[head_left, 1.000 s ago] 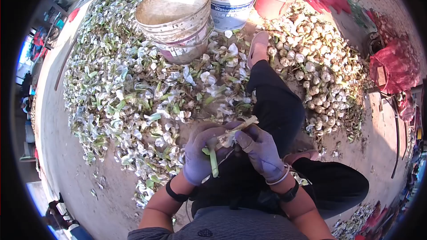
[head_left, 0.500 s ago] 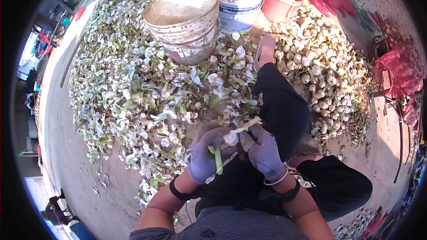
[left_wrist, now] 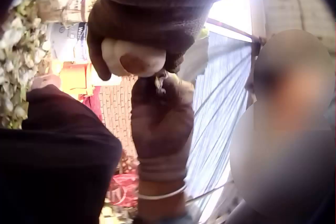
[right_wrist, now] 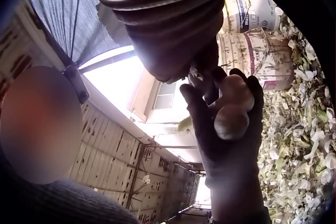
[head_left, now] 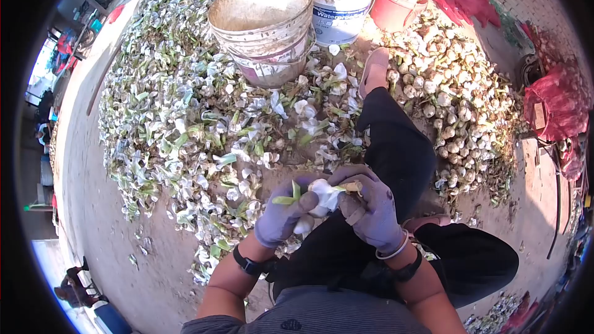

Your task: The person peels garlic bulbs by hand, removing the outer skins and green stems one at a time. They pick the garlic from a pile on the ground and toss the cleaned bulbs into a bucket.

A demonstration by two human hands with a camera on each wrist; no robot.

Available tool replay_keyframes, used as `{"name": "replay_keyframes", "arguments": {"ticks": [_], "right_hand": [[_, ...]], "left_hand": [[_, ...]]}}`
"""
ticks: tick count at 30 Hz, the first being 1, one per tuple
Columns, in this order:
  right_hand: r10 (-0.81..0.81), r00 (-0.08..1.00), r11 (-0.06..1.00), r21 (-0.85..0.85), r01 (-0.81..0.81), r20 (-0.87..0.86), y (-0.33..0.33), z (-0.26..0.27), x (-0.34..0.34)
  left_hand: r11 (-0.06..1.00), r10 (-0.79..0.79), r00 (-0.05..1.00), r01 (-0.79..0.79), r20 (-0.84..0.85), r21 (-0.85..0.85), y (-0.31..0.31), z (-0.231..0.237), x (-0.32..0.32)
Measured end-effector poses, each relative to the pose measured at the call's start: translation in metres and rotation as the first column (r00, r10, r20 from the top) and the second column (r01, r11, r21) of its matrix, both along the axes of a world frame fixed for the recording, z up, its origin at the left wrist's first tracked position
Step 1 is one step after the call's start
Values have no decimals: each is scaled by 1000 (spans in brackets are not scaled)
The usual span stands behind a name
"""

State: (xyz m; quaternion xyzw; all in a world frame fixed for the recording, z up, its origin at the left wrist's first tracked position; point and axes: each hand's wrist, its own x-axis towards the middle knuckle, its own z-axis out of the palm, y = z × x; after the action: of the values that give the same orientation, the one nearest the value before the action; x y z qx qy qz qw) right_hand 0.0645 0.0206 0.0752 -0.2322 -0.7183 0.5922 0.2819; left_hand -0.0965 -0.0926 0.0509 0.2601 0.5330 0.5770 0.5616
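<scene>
A white garlic bulb [head_left: 322, 198] sits between the two gloved hands in front of the lap. The left hand [head_left: 278, 218] grips it, with a green leaf piece [head_left: 288, 198] sticking up by the thumb. In the right wrist view, two rounded garlic bulbs [right_wrist: 232, 122] lie in the left hand's palm and fingers. The right hand [head_left: 373, 210] pinches the pale stem [head_left: 351, 186] at the bulb's right side. From the left wrist, a bulb [left_wrist: 131, 56] with a brown patch shows under the left fingers, and the right fingertips meet right beside it.
Garlic leaves and skins [head_left: 185, 124] spread over the ground ahead and left. Garlic bulbs [head_left: 451, 124] are heaped right of the outstretched leg [head_left: 399, 142]. A dirty bucket [head_left: 266, 37], a white bucket [head_left: 340, 15] and a red bucket [head_left: 396, 9] stand ahead. Red mesh bags [head_left: 557, 99] lie right.
The right fingers have folded over the stem, and loose white skin now shows on the bulb. The green leaf piece that hung below the left hand now points upward. The view has shifted slightly.
</scene>
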Motion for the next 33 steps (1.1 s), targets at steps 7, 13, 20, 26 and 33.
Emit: {"name": "replay_keyframes", "arguments": {"ticks": [7, 13, 20, 26, 33], "right_hand": [[-136, 986, 954, 281, 104, 97, -2, 3, -5], [98, 992, 995, -10, -97, 84, 11, -1, 8], [25, 992, 594, -797, -112, -121, 13, -3, 1], [7, 985, 999, 33, -12, 171, 4, 6, -13], [-27, 967, 926, 372, -71, 252, 4, 0, -17]], "left_hand": [[994, 108, 990, -109, -87, -7, 7, -2, 15], [995, -78, 922, 96, 379, -28, 3, 1, -7], [975, -193, 934, 217, 301, -48, 3, -4, -20], [997, 41, 964, -22, 262, -74, -2, -7, -1], [998, 36, 978, -23, 206, -60, -6, 7, -8]]}}
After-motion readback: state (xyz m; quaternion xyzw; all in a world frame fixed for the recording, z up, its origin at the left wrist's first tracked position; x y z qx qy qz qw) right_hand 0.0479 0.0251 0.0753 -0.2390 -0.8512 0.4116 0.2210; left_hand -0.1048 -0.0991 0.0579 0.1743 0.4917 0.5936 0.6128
